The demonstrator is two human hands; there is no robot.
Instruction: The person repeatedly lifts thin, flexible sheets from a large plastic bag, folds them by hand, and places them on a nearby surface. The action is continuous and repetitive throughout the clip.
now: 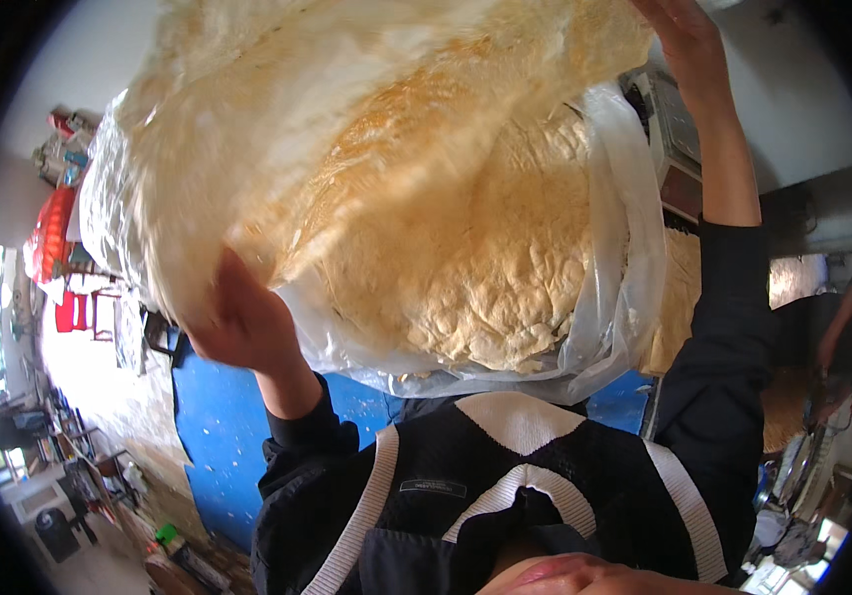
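Observation:
A large, thin sheet of flatbread [247, 126], blurred by motion, stretches raised across the upper view. My left hand [247, 320] grips its lower left edge, with some fingers hidden in the blur. At the top right, my right hand [682, 33] holds the sheet's right edge; part of this hand is cut off by the frame. Below the raised sheet lies a broad, wrinkled pile of flatbread [493, 275], browned in patches. Around the pile spreads a clear plastic bag [619, 223], its rim lying loose near my chest.
A blue surface [225, 431] with pale specks lies under the bag. Folded brown material [678, 297] sits beside my right arm. Red lantern-like object [50, 234] and furniture stand to the left. At far right is another person's arm [838, 320].

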